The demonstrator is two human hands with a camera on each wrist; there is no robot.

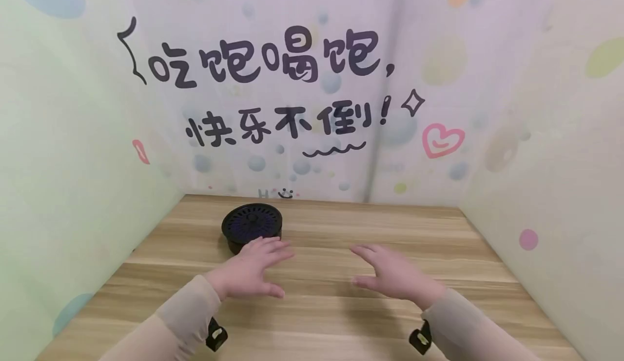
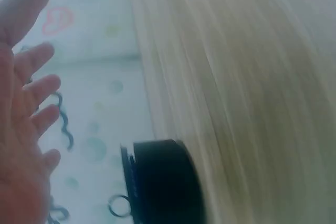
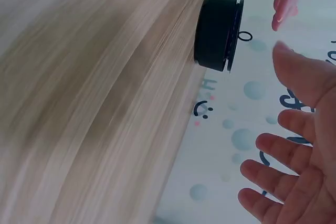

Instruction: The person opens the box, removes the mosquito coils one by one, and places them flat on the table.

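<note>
A low round black tin [image 1: 251, 214] with a slotted lid, like a mosquito coil holder, stands on the wooden table left of the middle. Its side wall and the small ring on its lid show in both wrist views. My left hand [image 1: 246, 271] is held over the table just in front of the tin, its fingers overlapping the tin's near edge in the head view. The fingers are spread and grip nothing. Across from it, my right hand [image 1: 397, 274] hovers with straight, relaxed fingers and thumb apart, also holding nothing. Both palms face inward.
The wooden table [image 1: 312, 317] is bounded by a printed back wall [image 1: 302, 3] with black lettering. Side walls stand at left [image 1: 73, 149] and right [image 1: 551, 149]. A black strap-on device [image 1: 216, 335] sits under the left wrist and another [image 1: 420, 339] under the right.
</note>
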